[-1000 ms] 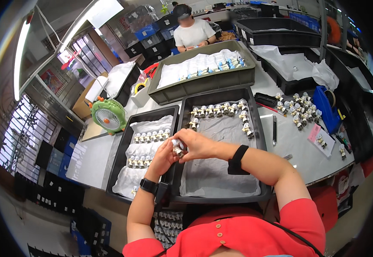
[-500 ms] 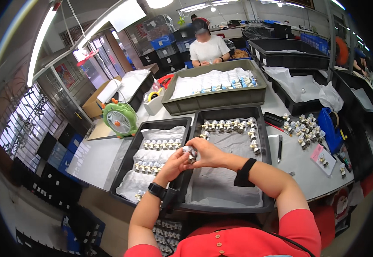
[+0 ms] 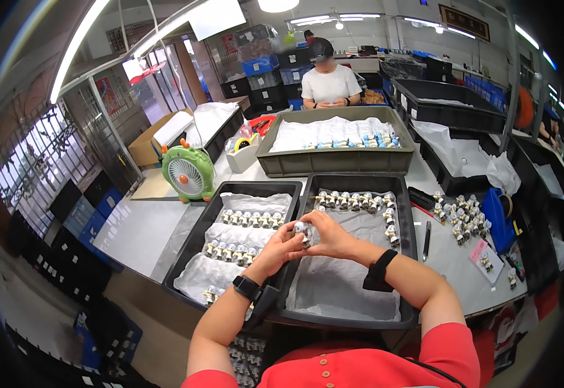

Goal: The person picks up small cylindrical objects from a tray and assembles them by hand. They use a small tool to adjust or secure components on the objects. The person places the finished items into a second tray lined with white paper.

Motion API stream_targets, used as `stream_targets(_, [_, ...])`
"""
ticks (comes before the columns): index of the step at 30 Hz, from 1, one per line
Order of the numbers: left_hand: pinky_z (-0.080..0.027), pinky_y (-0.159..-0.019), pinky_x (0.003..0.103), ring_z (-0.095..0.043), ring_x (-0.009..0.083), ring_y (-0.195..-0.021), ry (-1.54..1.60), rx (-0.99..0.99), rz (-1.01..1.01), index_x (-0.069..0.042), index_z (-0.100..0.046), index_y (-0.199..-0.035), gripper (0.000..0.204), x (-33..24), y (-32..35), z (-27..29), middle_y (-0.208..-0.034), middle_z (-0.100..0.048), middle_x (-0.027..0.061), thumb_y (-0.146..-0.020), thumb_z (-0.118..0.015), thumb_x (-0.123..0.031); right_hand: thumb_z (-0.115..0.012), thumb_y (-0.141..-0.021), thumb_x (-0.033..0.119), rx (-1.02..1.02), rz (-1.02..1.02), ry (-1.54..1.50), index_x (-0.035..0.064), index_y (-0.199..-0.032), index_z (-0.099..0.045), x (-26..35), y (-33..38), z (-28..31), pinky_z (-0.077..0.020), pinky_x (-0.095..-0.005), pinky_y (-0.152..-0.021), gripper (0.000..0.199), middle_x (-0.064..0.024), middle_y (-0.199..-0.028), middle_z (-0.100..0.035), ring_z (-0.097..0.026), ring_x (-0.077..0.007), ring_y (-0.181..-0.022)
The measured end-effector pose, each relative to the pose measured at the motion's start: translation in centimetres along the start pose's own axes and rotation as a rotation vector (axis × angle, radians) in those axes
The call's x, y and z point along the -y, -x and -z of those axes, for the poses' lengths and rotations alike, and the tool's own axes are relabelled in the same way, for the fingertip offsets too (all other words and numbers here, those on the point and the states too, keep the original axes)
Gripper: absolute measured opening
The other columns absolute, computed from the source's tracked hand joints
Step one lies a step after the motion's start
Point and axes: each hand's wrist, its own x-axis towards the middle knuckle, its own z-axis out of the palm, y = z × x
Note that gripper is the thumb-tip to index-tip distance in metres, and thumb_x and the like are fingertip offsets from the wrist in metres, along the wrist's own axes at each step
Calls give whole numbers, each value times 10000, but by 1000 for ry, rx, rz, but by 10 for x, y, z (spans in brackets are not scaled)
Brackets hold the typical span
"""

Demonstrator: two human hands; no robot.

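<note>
Between both hands, above the wall dividing two black trays, is a small figurine [image 3: 302, 229] with a pale head and dark lower part. My left hand [image 3: 278, 251] grips it from the left with bent fingers. My right hand [image 3: 331, 237] closes on it from the right, thumb and fingertips around it. Fingers hide part of it. Rows of similar figurines [image 3: 232, 252] lie on white lining in the left black tray [image 3: 187, 271]. In the right black tray [image 3: 411, 258], more figurines [image 3: 353, 201] line the far and right sides, on white sheeting.
A green tray [image 3: 333, 164] with blue-and-white figurines stands beyond. At right are a figurine pile [image 3: 460, 216], a black pen-like tool [image 3: 427, 240], a pink-and-white card [image 3: 486, 260] and a blue holder [image 3: 498, 220]. A green fan [image 3: 188, 174] stands left. A co-worker [image 3: 331, 84] sits opposite.
The view has shifted, so the trays and bench appear farther right and slightly lower. Both hands still hold the figurine, which now shows more of its front between the fingers.
</note>
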Motion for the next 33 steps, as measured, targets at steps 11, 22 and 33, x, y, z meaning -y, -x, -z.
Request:
stream_targets(11, [-383, -526, 218, -421, 55, -583, -751, -263, -346, -52, -402, -1328, 671, 5, 1, -14, -703, -477, 0, -757, -709, -223, -694, -575, 35, -41, 64, 52, 12, -1129, -456, 13, 4, -10, -423, -407, -889, 603, -188, -1104, -517, -514, -363, -1024])
stream_targets(22, [-475, -881, 373, -556, 264, -1074, 265, 107, -133, -22, -344, -1297, 479, -6, 6, -14, -1173, -486, 99, -841, -489, -18, -809, -555, 88, -75, -51, -120, 84, -1192, -485, 32, 0, 2, -414, -378, -905, 715, -90, -1107, -523, -494, -288, -1033])
stream_targets(33, [-463, -914, 405, -515, 295, -1131, 378, 219, -132, -2, -328, -1348, 528, -5, -1, -7, -1248, -476, 126, -841, -472, -35, -802, -584, 132, -73, -37, -27, 95, -1243, -470, 27, 1, 6, -398, -394, -938, 739, -115, -1179, -490, -477, -294, -1096])
